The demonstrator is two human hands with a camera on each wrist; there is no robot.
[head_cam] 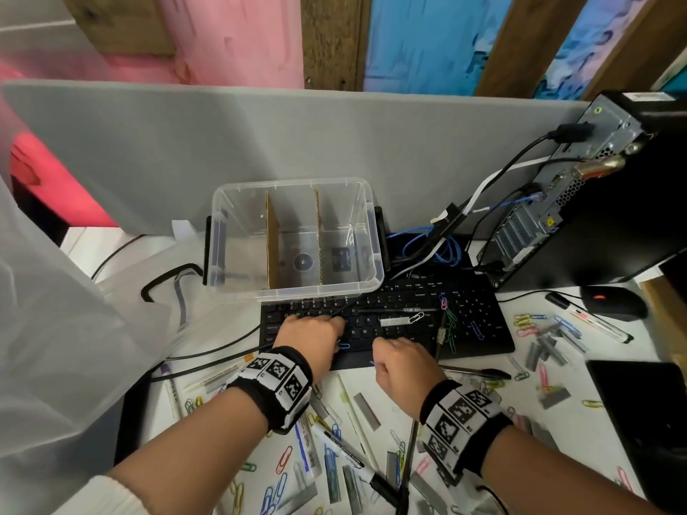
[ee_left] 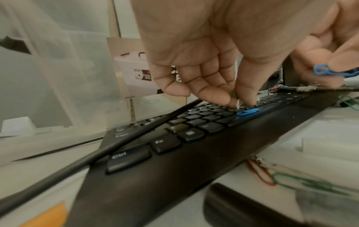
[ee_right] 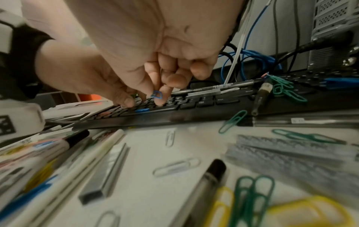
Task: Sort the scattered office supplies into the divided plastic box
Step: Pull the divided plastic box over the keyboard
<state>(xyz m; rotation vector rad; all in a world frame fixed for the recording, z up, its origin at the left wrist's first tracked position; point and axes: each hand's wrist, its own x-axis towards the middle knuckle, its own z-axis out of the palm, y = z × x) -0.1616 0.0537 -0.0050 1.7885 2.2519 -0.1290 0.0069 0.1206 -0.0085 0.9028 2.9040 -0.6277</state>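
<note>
At centre of the desk (head_cam: 464, 388): black keyboard (head_cam: 386, 328), both hands over its keys.
Left hand (head_cam: 308, 338), 9 o'clock side of the keyboard: fingers bent down, fingertips (ee_left: 246, 99) on the keys beside a blue paper clip (ee_left: 247, 111) lying flat; whether they pinch anything cannot be told.
Right hand (head_cam: 405, 366), 6 o'clock edge: fingers curled, pinching a second blue paper clip (ee_right: 156, 94).
Divided plastic box (head_cam: 297, 237), at 12 o'clock of the keyboard, its near edge overlapping the top key row: clear, two cardboard dividers, three compartments.
Loose stock, 3 to 7 o'clock: coloured paper clips, staple strips (head_cam: 546, 351), black marker (head_cam: 357, 462), pens.
Computer tower (head_cam: 594, 187) at 2 o'clock.
</note>
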